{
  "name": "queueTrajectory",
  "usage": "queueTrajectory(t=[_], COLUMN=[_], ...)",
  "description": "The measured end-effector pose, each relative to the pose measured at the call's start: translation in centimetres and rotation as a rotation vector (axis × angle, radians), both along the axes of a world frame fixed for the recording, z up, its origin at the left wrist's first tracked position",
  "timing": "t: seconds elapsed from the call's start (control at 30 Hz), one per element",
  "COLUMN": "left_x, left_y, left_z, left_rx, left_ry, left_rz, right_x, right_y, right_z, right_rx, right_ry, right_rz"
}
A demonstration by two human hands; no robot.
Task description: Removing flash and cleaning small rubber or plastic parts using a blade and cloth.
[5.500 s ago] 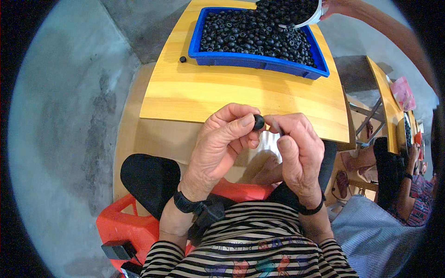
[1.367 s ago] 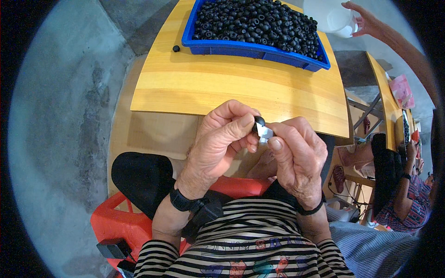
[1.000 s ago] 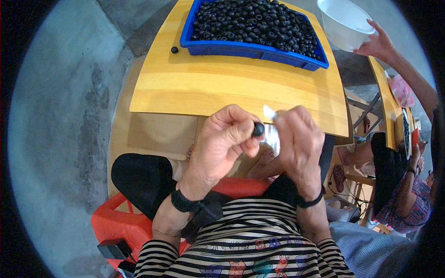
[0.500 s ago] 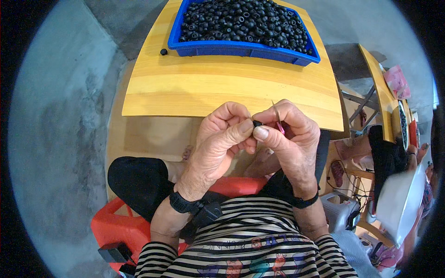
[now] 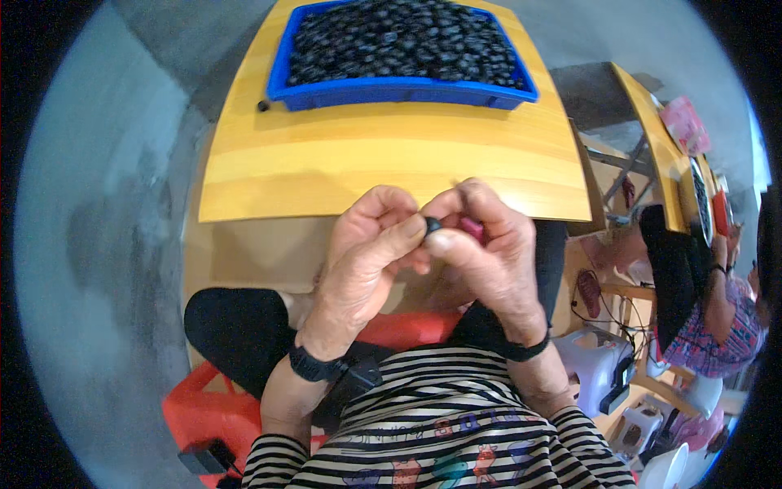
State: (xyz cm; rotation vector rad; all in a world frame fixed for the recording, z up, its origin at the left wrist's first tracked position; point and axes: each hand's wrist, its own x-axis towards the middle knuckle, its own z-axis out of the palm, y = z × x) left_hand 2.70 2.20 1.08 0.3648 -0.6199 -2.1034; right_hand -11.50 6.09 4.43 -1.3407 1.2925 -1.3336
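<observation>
A small black round piece [image 5: 432, 226], cap-like in shape, is pinched between my two hands over my lap, just below the near edge of the table. My left hand [image 5: 366, 265] grips it between thumb and index finger. My right hand [image 5: 493, 253] is closed round a tool with a pink handle [image 5: 471, 229]; its thumb rests against the black piece. Only a blurred bit of the tool's thin metal end shows by the right index finger. At the back of the table, a blue tray [image 5: 399, 92] holds a heap of similar black pieces.
One loose black piece [image 5: 262, 106] lies left of the tray on the wooden table [image 5: 391, 163]. A red stool [image 5: 208, 407] is beneath me. To the right sits another person [image 5: 717, 318] at a second table [image 5: 652, 138]; a grey-white stool [image 5: 599, 367] stands nearer, with cables around.
The view has shifted, so the tray sits further left. Both hands keep their grip with small finger movements. The white basin at the right has swung down, uncovering the other person.
</observation>
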Motion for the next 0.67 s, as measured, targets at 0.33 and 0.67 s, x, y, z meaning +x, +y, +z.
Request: queueTrajectory(t=[0.33, 0.67], left_x=[-3.7, -5.9], left_y=[-0.1, -5.3], left_z=[0.9, 4.8], left_rx=[-0.07, -0.886], left_ry=[-0.209, -0.9], left_rz=[-0.015, 0.301], right_x=[-4.5, -15.6], right_y=[0.6, 3.2], right_z=[-1.0, -0.1], right_rx=[-0.066, 0.054], right_ry=[-0.114, -0.059], right_rz=[0.027, -0.479])
